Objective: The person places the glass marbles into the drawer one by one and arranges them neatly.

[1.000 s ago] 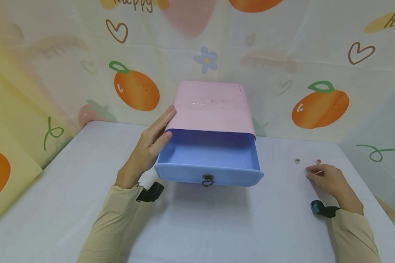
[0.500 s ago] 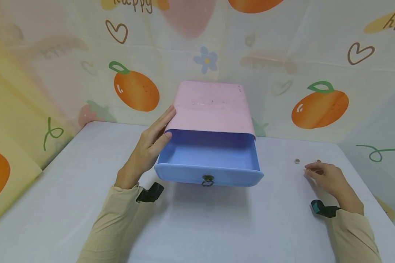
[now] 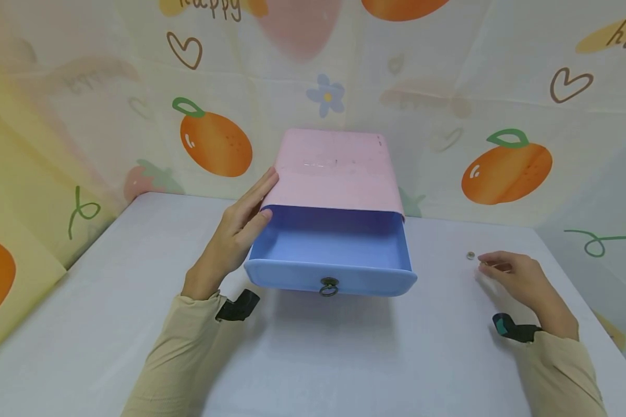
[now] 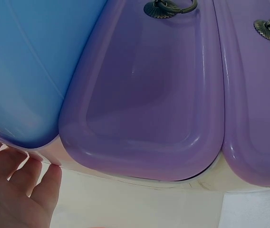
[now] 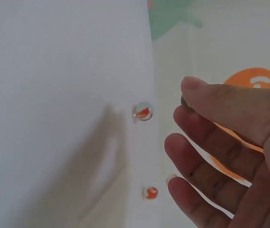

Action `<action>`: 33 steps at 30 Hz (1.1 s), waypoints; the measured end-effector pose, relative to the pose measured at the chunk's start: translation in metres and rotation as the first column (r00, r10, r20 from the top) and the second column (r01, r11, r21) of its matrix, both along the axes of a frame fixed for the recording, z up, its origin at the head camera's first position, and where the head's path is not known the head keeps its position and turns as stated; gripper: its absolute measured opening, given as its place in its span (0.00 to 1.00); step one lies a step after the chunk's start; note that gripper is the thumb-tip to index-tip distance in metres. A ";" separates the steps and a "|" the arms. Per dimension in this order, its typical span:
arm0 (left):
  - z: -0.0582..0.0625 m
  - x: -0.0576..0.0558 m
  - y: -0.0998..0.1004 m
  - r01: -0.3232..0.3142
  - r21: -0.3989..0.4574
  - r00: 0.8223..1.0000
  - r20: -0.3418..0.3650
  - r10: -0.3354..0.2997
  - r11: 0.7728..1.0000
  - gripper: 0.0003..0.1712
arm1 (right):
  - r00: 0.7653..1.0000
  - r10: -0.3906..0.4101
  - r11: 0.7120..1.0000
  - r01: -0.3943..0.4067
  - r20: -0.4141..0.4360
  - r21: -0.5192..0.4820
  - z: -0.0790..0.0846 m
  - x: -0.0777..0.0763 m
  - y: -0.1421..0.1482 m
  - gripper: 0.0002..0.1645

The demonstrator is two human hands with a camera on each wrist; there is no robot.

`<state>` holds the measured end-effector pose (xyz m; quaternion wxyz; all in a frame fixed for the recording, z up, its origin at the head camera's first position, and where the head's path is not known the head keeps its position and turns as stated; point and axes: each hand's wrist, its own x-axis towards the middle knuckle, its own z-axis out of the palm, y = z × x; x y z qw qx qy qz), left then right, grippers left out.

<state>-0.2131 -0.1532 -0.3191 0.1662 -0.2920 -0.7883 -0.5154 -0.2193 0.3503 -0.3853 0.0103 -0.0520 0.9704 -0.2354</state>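
A small drawer cabinet [image 3: 339, 168] with a pink casing stands on the table, its top blue drawer [image 3: 331, 278] pulled out. Below that drawer, purple drawers [image 4: 149, 95] with ring handles show in the left wrist view. My left hand [image 3: 232, 240] rests along the casing's left side, fingers extended, thumb by the front edge. At the right of the table, my right hand [image 3: 516, 278] pinches a small dark round thing, apparently a marble [image 5: 186, 103], mostly hidden between thumb and forefinger. Two glass marbles with orange inside, one upper [image 5: 143, 111] and one lower [image 5: 150, 192], lie nearby.
A white cloth covers the table [image 3: 334, 370]. Behind it hangs a patterned curtain [image 3: 323, 58] printed with oranges and hearts, close to the cabinet's back. A ring handle [image 3: 328, 286] hangs on the blue drawer's front.
My right hand has shifted slightly left and up, toward the left marble, and now covers the other one in the head view. My left hand and the cabinet stay put.
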 end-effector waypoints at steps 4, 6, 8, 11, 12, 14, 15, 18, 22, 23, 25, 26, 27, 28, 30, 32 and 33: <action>0.000 0.000 0.000 -0.002 -0.001 1.000 -0.004 0.002 1.000 0.32 | 1.000 0.020 1.000 -0.020 -0.010 0.004 0.005 0.001 -0.004 0.22; 0.000 0.000 0.000 0.000 -0.001 1.000 -0.004 0.000 1.000 0.32 | 0.999 0.029 1.000 -0.028 -0.014 0.008 0.007 0.001 -0.005 0.23; 0.000 0.000 0.000 0.000 -0.002 1.000 -0.003 0.000 1.000 0.32 | 0.999 0.038 0.999 -0.038 -0.019 0.008 0.009 0.001 -0.006 0.23; 0.001 0.001 0.000 0.001 -0.003 1.000 0.001 -0.001 1.000 0.32 | 0.998 0.045 0.999 -0.045 -0.032 0.010 0.013 0.002 -0.008 0.22; 0.001 0.001 0.000 0.000 -0.003 1.000 0.002 0.000 1.000 0.32 | 0.998 0.047 0.999 -0.047 -0.037 0.009 0.014 0.002 -0.010 0.21; 0.001 0.001 0.000 -0.001 -0.003 1.000 0.003 0.001 1.000 0.32 | 0.997 0.053 0.999 -0.053 -0.053 0.007 0.016 0.002 -0.012 0.20; 0.001 0.001 0.000 0.000 -0.002 1.000 0.003 0.000 1.000 0.32 | 0.996 0.055 0.998 -0.055 -0.063 0.008 0.018 0.003 -0.013 0.20; 0.001 0.001 0.000 0.002 0.000 1.000 0.002 -0.002 1.000 0.32 | 0.994 0.064 0.998 -0.063 -0.094 0.013 0.022 0.005 -0.017 0.19; 0.001 0.000 0.000 0.011 0.005 1.000 -0.008 -0.011 1.000 0.32 | 0.989 0.079 0.997 -0.076 -0.127 0.024 0.028 0.008 -0.023 0.18; 0.001 0.000 0.000 0.012 0.006 1.000 -0.011 -0.012 1.000 0.32 | 0.987 0.084 0.996 -0.081 -0.138 0.028 0.030 0.008 -0.024 0.18; 0.001 0.000 -0.001 0.016 0.007 1.000 -0.018 -0.016 1.000 0.32 | 0.984 0.093 0.996 -0.089 -0.153 0.029 0.033 0.010 -0.026 0.18; 0.001 0.000 -0.001 0.016 0.007 1.000 -0.021 -0.016 1.000 0.32 | 0.982 0.097 0.995 -0.094 -0.162 0.028 0.035 0.011 -0.028 0.18; 0.001 0.000 -0.001 0.016 0.006 1.000 -0.021 -0.016 1.000 0.32 | 0.980 0.102 0.995 -0.098 -0.174 0.029 0.036 0.011 -0.029 0.17; 0.001 0.000 -0.001 0.017 0.007 1.000 -0.020 -0.016 1.000 0.32 | 0.976 0.106 0.994 -0.103 -0.188 0.029 0.037 0.012 -0.030 0.17; 0.001 0.001 0.000 0.015 0.008 1.000 -0.015 -0.015 1.000 0.32 | 0.970 0.114 0.993 -0.110 -0.217 0.029 0.040 0.013 -0.031 0.16; 0.002 0.001 0.000 0.015 0.011 1.000 -0.010 -0.015 1.000 0.32 | 0.960 0.124 0.992 -0.120 -0.251 0.031 0.043 0.014 -0.033 0.15; 0.002 0.001 0.000 0.015 0.012 1.000 -0.008 -0.015 1.000 0.32 | 0.955 0.130 0.992 -0.126 -0.265 0.032 0.044 0.014 -0.034 0.15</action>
